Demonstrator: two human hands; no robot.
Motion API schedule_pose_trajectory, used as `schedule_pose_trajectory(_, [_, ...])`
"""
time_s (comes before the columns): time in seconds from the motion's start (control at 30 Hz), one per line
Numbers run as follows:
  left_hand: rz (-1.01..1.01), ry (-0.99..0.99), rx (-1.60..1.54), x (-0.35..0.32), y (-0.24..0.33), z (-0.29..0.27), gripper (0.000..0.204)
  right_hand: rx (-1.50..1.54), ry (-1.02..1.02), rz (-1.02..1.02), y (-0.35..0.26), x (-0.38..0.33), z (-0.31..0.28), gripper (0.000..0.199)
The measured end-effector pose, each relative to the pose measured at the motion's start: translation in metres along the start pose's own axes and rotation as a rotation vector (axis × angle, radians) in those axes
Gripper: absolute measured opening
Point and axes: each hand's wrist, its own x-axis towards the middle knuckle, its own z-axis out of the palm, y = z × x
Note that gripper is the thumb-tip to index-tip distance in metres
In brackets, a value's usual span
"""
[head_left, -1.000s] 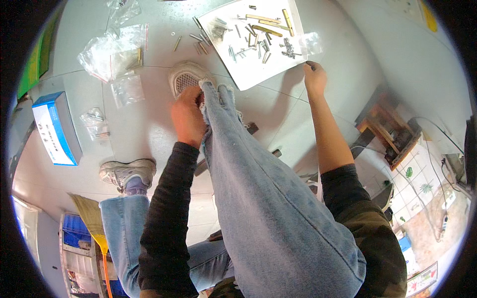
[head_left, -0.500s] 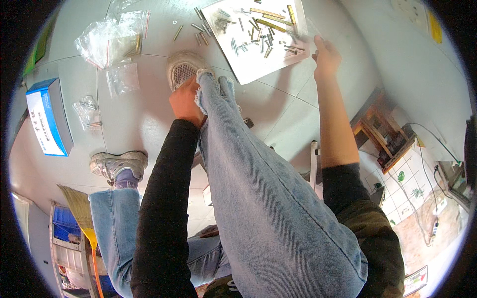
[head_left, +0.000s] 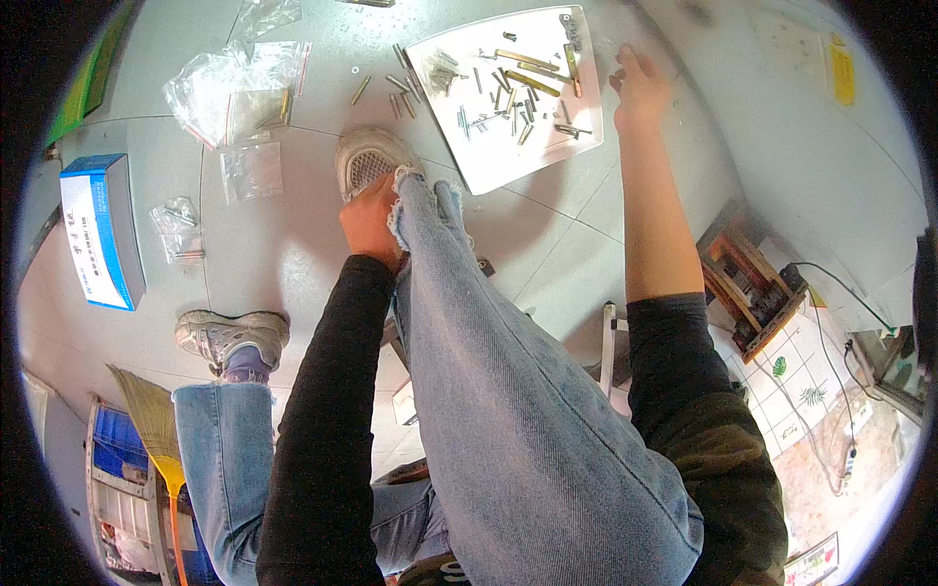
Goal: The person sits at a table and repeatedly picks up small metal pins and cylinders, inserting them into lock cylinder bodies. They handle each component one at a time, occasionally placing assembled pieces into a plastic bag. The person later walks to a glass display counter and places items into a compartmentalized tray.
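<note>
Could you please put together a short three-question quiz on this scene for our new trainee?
1. True or false: the right hand is beside the right edge of the white tray.
2. Multiple choice: what colour do the longest bars in the tray look? A) red; B) blue; C) brass-yellow.
3. Short answer: which of the person's hands is at the frayed trouser hem, near a shoe?

Key: 1. True. 2. C. 3. The left hand.
</note>
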Motion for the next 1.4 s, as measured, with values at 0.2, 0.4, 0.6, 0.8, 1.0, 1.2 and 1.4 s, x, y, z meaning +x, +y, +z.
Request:
schedule_pose_trajectory(0.2, [-0.021,-0.013,-0.123,-0.002,-0.003,0.001,0.020,-0.313,0.011,-0.044,0.042,-0.014,-0.054,0.020])
schedule_pose_trajectory(0.4, [-0.017,-0.060,-0.016,-0.002,0.002,-0.005,0.026,-1.066,-0.193,-0.416,0.075,-0.073,-0.074,0.020])
schedule_pose_trajectory(0.6, [-0.118,-0.190,-0.801,0.018,0.022,-0.023,0.039,-1.276,-0.202,-0.555,0.074,-0.064,-0.055,0.019])
schedule_pose_trajectory(0.8, [-0.194,-0.575,-1.421,0.059,0.058,-0.009,0.049,-1.378,-0.252,-0.484,0.083,-0.057,-0.058,0.020])
schedule_pose_trajectory(1.0, [-0.182,-0.371,-1.249,0.036,0.026,-0.032,0.050,-1.271,-0.292,-0.422,0.076,-0.060,-0.058,0.014])
schedule_pose_trajectory(1.2, [-0.122,-0.286,-1.046,0.028,0.030,-0.053,0.042,-0.506,-0.538,0.057,0.021,-0.104,-0.039,0.018])
schedule_pose_trajectory(1.4, [0.043,-0.309,-1.169,0.053,0.068,-0.055,0.036,0.022,-0.854,0.249,-0.037,-0.153,-0.009,0.025])
